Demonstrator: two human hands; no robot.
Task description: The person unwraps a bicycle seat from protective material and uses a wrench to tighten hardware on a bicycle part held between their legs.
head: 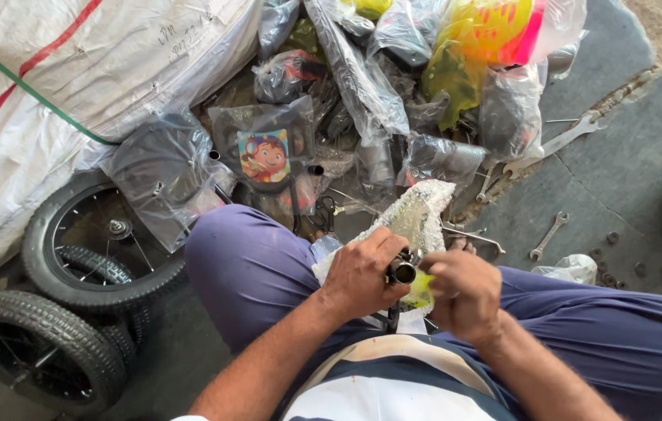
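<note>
Now | both hands (413, 281) clasp foam-wrapped tube (403, 271) (fingers curled tight) | wheels (74, 296) left | spanners (548, 234) right

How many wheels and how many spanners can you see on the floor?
Black wheels: 2
Silver spanners: 3
Total: 5
Both hands, left and right, hold a metal tube.
</note>
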